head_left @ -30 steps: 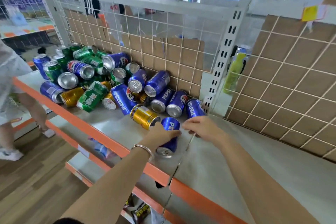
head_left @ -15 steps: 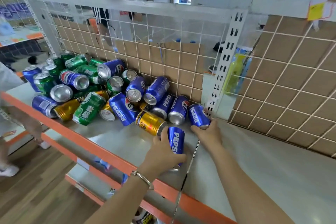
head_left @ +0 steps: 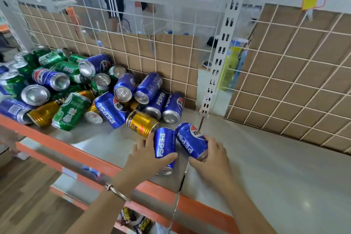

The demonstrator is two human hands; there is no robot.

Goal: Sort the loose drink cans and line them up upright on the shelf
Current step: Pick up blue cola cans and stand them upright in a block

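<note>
A heap of loose blue, green and gold cans (head_left: 79, 89) lies on its side on the left half of the grey shelf (head_left: 266, 157). My left hand (head_left: 146, 159) grips a blue Pepsi can (head_left: 164, 144) lying with its top toward me near the shelf's front edge. My right hand (head_left: 210, 155) holds a second blue Pepsi can (head_left: 190, 138), tilted, just right of the first. A gold can (head_left: 141, 122) lies touching my left fingers.
An orange rail (head_left: 62, 148) runs along the shelf's front edge. A white wire grid backed with cardboard (head_left: 171, 57) closes the rear, with a slotted upright post (head_left: 218, 70). A person (head_left: 121, 5) stands behind the grid. Snack packets (head_left: 136, 220) sit on the lower shelf.
My right hand reached to the blue can by the post, took hold of it and drew it toward me beside the can in my left hand. My left hand kept its can.
</note>
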